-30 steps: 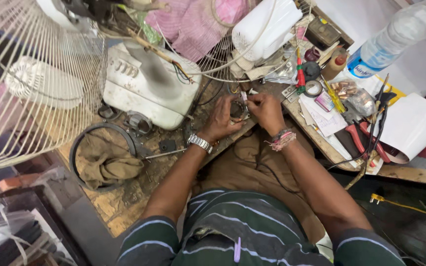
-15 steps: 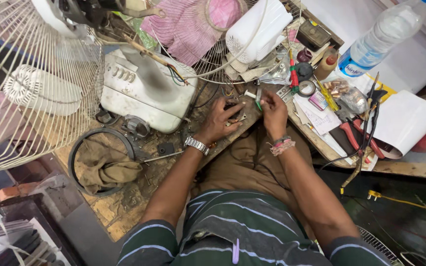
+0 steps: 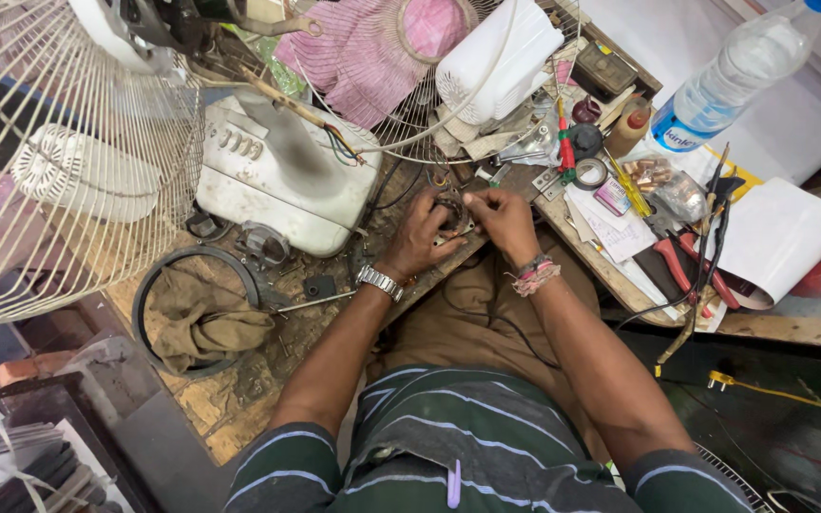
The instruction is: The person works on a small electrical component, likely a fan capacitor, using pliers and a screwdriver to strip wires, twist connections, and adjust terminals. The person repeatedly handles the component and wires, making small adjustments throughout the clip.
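Both hands are bunched right in front of the white fan base (image 3: 282, 176), near its lower right corner: left hand (image 3: 427, 236) is curled shut around a small dark round part (image 3: 450, 211), and right hand (image 3: 504, 220) is pinching at the same part from the other side, fingertips closed on it, though I can't tell what exactly they're gripping since it's tiny and half hidden. My worry is the mess around it: loose coloured wires (image 3: 344, 142) stick out of the base just above the hands, so a slip or tug could snag or yank them. The part is held over the table edge (image 3: 448, 266) above the lap, so if the grip loosens it could drop to the floor. The pliers (image 3: 681, 271) and clutter well right of the base are an elbow bump away from sliding off
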`<state>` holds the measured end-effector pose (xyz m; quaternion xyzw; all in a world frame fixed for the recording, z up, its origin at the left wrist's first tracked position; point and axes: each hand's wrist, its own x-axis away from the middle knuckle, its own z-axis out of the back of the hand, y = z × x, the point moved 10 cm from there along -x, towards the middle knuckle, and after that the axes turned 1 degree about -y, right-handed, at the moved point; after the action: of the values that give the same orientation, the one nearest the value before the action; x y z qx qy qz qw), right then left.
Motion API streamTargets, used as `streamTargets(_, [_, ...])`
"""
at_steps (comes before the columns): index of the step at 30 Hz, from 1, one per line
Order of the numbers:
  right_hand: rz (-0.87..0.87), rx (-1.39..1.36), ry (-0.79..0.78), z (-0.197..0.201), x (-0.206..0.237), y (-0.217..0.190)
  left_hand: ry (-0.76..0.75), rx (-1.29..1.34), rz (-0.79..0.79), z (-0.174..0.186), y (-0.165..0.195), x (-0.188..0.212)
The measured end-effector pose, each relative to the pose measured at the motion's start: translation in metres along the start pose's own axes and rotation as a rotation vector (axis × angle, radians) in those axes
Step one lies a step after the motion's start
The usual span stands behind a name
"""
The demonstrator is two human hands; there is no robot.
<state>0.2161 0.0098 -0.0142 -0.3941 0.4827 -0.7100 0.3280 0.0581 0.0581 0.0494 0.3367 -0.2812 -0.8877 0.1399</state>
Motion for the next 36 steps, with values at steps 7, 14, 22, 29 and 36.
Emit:
streamTargets(7, [-0.076, -0.266, -0.075, -0.005, -0.005, 0.006, -0.08, -0.015, 0.078, -0.002, -0.001, -0.004])
streamTargets(14, [0.012, -0.066, 0.0, 0.003, 0.002, -0.002, -0.071, -0.012, 0.071, -0.001, -0.001, -0.004])
streamTargets(22, [0.301, 0.273, 0.058, 0.013, 0.02, -0.034, -0.061, 0.0, 0.073, -0.001, -0.001, -0.002])
streamTargets(29, [0.405, 0.423, 0.158, 0.009, 0.013, -0.038, -0.03, 0.01, 0.061, 0.003, 0.003, -0.005])
streamTargets(36, [0.255, 0.461, 0.082, 0.004, 0.002, -0.021, -0.051, 0.033, 0.085, 0.002, -0.002, -0.003])
